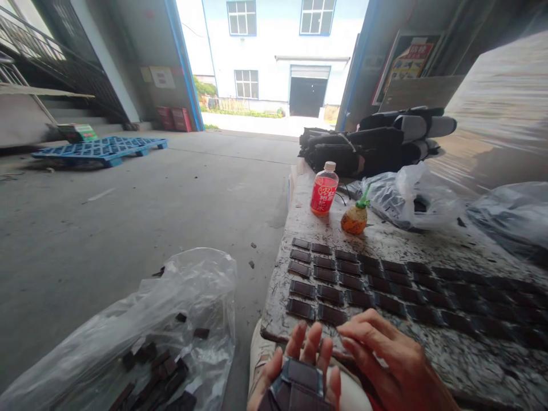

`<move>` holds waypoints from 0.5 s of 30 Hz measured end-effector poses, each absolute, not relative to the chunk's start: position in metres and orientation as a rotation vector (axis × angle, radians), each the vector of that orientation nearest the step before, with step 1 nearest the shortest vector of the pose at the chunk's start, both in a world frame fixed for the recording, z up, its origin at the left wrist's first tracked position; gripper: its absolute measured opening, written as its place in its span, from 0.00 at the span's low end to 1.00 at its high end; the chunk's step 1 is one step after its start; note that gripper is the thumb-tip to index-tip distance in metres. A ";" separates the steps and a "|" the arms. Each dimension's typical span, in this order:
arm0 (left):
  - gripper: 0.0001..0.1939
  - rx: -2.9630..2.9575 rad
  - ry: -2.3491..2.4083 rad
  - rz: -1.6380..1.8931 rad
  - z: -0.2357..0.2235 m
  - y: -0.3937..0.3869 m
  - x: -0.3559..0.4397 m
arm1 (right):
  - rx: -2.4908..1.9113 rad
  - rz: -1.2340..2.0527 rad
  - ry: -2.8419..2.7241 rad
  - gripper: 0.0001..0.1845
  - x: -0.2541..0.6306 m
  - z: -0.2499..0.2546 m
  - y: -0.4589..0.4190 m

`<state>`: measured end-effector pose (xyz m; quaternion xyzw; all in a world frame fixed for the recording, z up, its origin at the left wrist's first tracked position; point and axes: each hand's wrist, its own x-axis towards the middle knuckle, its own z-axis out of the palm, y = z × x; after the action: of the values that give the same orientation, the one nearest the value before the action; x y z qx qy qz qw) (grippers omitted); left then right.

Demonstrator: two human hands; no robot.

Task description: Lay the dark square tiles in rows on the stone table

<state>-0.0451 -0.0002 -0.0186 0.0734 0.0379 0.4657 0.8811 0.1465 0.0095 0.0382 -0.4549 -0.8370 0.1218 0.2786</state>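
Resting in the left hand (pixel 295 374), palm up, a small stack of dark pieces (pixel 299 382) is seen at the near edge of the desk (pixel 385 240). The left grip is loosely cupped under the stack, with fingers spread past its far side; the stack is supported, not clamped. The right hand (pixel 394 359) is placed just right of the stack, with its fingertips (pixel 349 337) curled down onto the desk edge, beside the left fingers. Nothing is seen held in the right grip; whether a piece is pinched under it cannot be told.

Relative to the stack:
- Directly beyond it, rows of the same dark pieces (pixel 351 282) are laid flat on the desk in a grid, extended to the right.
- Farther beyond, a red-labelled bottle (pixel 324 188) is stood upright, with a small orange pineapple-shaped container (pixel 355 217) just right of it.
- Beyond those, dark rolled bundles (pixel 368 142) and clear plastic bags (pixel 406 197) are piled.
- To the left, on the floor, a clear bag of loose dark pieces (pixel 162 342) is lying open.
- Far left and beyond, a blue pallet (pixel 100 149) is lying on the concrete.
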 end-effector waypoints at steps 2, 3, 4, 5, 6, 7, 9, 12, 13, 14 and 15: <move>0.17 0.172 0.082 0.987 -0.017 -0.001 -0.040 | -1.197 0.484 -2.271 0.09 0.142 0.045 0.000; 0.17 0.180 0.082 0.992 -0.016 -0.002 -0.037 | -1.201 0.546 -2.282 0.08 0.140 0.048 -0.005; 0.17 0.187 0.081 0.994 -0.015 -0.003 -0.035 | -1.215 0.596 -2.287 0.08 0.138 0.049 -0.009; 0.17 0.193 0.079 0.993 -0.015 -0.005 -0.032 | -1.236 0.636 -2.286 0.10 0.136 0.050 -0.012; 0.17 0.198 0.077 0.991 -0.014 -0.007 -0.030 | -1.263 0.667 -2.276 0.11 0.134 0.050 -0.015; 0.17 0.202 0.076 0.988 -0.014 -0.009 -0.028 | -1.290 0.692 -2.264 0.13 0.132 0.049 -0.018; 0.17 0.206 0.081 0.981 -0.013 -0.014 -0.025 | -1.347 0.721 -2.228 0.18 0.130 0.048 -0.022; 0.17 0.211 0.085 0.970 -0.013 -0.019 -0.023 | -1.409 0.716 -2.173 0.19 0.129 0.046 -0.026; 0.16 0.211 0.084 0.965 -0.014 -0.021 -0.023 | -1.418 0.708 -2.159 0.17 0.128 0.046 -0.028; 0.16 0.211 0.080 0.958 -0.014 -0.021 -0.022 | -1.424 0.696 -2.148 0.14 0.127 0.046 -0.028; 0.16 0.210 0.076 0.950 -0.014 -0.022 -0.022 | -1.424 0.679 -2.142 0.12 0.126 0.045 -0.029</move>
<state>-0.0222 -0.0218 -0.0142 0.1008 0.0364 0.4564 0.8833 0.1261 -0.0290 0.0454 -0.5200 -0.7819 0.2479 0.2382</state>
